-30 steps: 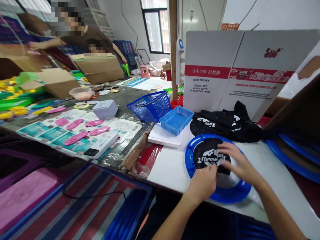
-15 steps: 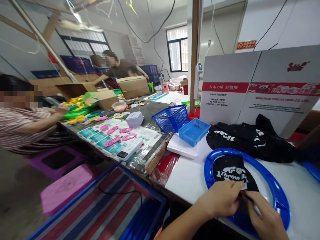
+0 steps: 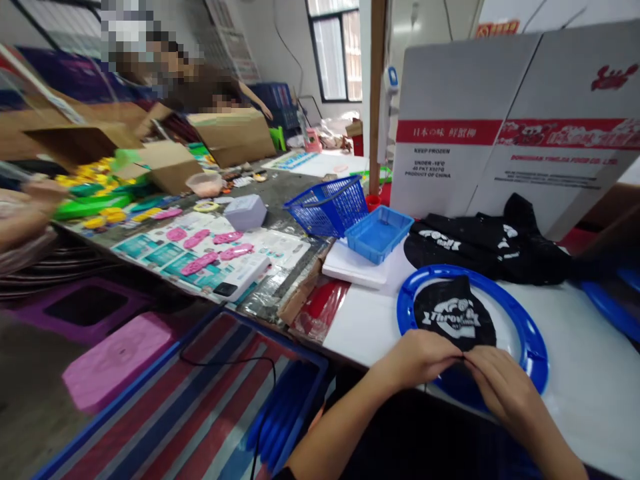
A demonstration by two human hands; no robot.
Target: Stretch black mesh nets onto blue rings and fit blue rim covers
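A blue plastic ring (image 3: 530,333) lies flat on the white table (image 3: 360,327) in front of me. A black fabric piece (image 3: 453,313) printed with white "Throw" lettering sits inside the ring. My left hand (image 3: 417,357) and my right hand (image 3: 500,383) meet at the ring's near edge, fingers pinched together on the lower edge of the black fabric. Both hands cover the near rim of the ring.
A pile of more black printed fabric (image 3: 480,243) lies behind the ring, before a white carton (image 3: 505,127). A small blue tray (image 3: 377,233) and a blue basket (image 3: 330,207) stand to the left. Other people work at the cluttered long table (image 3: 200,247). More blue rings (image 3: 607,303) lie at right.
The camera view swung up and back down. Both hands slid from the middle of the fabric to the ring's near edge, pulling the fabric toward me.
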